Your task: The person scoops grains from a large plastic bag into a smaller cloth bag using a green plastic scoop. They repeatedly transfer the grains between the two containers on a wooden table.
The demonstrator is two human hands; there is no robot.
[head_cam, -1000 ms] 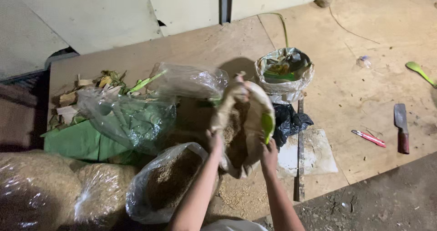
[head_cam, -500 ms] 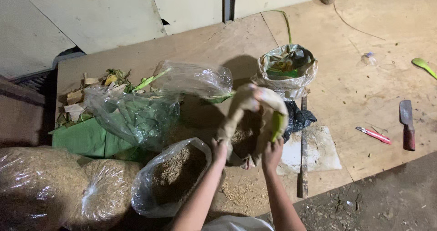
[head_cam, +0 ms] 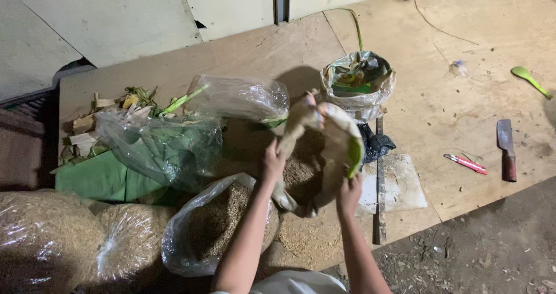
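Left hand [head_cam: 272,162]: fingers clamped on the near rim of a pale, leaf-lined sack [head_cam: 315,155] holding brown husk.
Right hand [head_cam: 349,191]: closed on the sack's opposite rim.
Sack: held open above the plywood platform [head_cam: 475,120], near its front edge.
Alongside: an open plastic bag of husk [head_cam: 211,227] just left; a cleaver [head_cam: 506,149] and red-handled cutter [head_cam: 465,163] well apart, toward the right edge.
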